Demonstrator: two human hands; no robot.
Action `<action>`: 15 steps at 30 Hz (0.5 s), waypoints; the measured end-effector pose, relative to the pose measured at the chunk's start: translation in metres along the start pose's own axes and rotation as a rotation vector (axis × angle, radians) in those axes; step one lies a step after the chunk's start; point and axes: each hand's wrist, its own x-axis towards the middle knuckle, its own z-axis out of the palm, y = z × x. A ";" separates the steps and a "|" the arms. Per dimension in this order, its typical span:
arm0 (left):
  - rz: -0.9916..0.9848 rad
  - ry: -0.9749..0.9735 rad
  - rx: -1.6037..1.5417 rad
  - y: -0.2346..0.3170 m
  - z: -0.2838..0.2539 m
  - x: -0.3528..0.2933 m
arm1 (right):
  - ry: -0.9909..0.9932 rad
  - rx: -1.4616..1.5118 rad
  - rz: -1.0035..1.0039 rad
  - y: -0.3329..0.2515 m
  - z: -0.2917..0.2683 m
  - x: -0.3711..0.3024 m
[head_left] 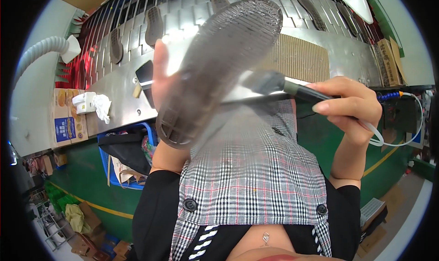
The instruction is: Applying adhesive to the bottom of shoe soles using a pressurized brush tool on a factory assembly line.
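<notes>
**While the sole hangs between two hands, the brush work looks partway along**

Although I follow this from a distance, the head view shows me the sole (pixel 228 46) clearly placed: it is held up at a tilt over the near edge of the bench (pixel 118 109), patterned face toward me. My left hand (pixel 161 71) grips it from behind and along its left side; most of that hold is hidden. My right hand (pixel 352 103) is closed on the dark handle of a brush (pixel 304 93), with a pale hose (pixel 402 144) curving away to the right. The brush head is at the sole's right edge, and blur keeps me from telling whether they touch.

I judge this piece to be mid-treatment: it is lifted and the brush is in place beside it. The upper end has a gloss that may be liquid or only light; the lower part is too blurred to rate. What seems left is any remaining brushing, and the sole is not yet set down.

Beyond, other soles (pixel 154 25) lie spaced out on the conveyor (pixel 190 9). I cannot tell which are finished and which untouched. A ribbed pad (pixel 304 57) lies on the bench past the brush.
</notes>
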 end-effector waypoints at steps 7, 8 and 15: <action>0.035 0.019 0.040 -0.006 -0.001 0.007 | -0.105 0.082 -0.091 0.015 0.023 0.012; 0.081 0.028 0.036 -0.007 0.000 0.007 | -0.123 0.108 -0.097 0.015 0.019 0.010; -0.054 -0.072 -0.122 -0.005 0.003 0.016 | -0.061 0.078 -0.061 0.018 0.016 0.023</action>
